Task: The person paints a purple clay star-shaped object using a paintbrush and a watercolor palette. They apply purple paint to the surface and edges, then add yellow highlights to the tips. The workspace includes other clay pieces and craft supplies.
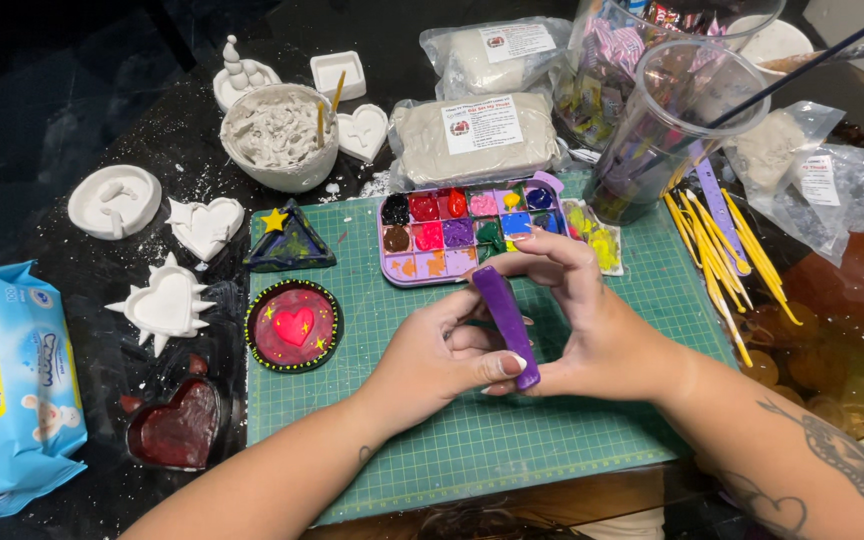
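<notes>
Where both grips meet above the green cutting mat [572, 430], the slim purple plastic stick [506, 322] is pinched closed by the left hand [442, 360] and right hand [592, 320]; it is judged light, rigid and smooth, best held mid-length.

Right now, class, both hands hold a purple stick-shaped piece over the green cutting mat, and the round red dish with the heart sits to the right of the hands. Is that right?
Not quite. The head view shows the round red dish left of the left hand and right hand. Both do hold the purple piece over the green mat.
</notes>
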